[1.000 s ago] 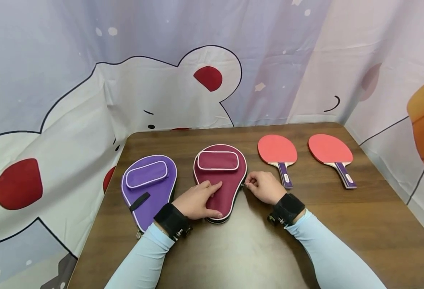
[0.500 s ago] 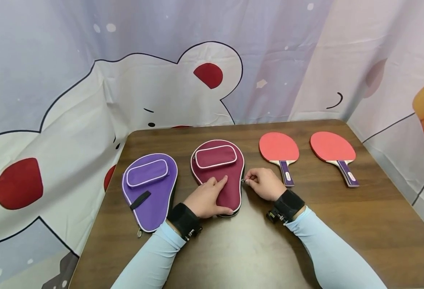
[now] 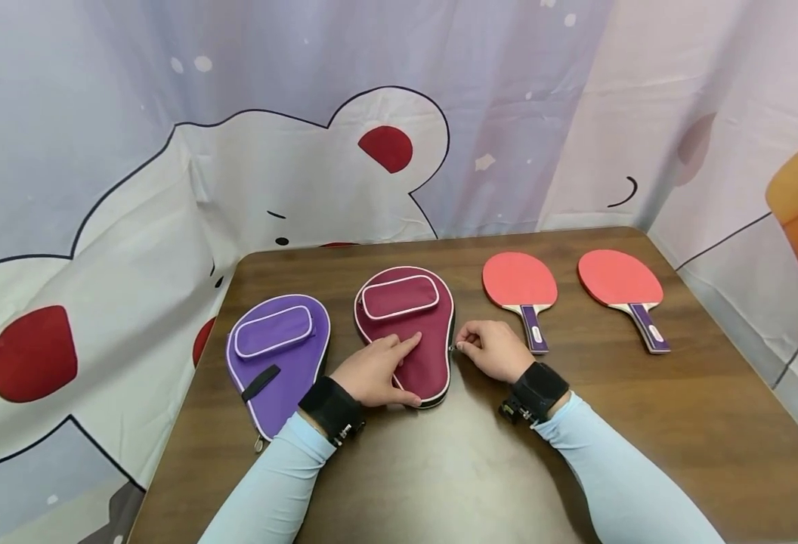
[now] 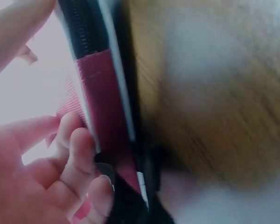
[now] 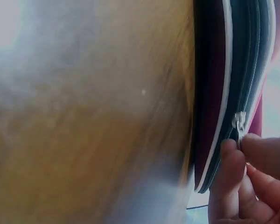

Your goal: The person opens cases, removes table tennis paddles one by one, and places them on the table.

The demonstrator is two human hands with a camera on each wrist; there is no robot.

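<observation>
Maroon paddle case held flat, its zipper pull pinched

Nearest us, our left hand [image 3: 375, 372] pressed relaxed, slightly spread fingers on the maroon paddle case [image 3: 409, 332] at the table's [image 3: 440, 468] middle, while our right hand [image 3: 490, 349] pinched the zipper pull [image 5: 238, 122] at its right edge. We judged the case soft, light and floppy, best steadied flat and taken by the pull. We counted 2 cases, with the purple case [image 3: 273, 355] left, and 2 red paddles [image 3: 521, 287] farther right.
</observation>
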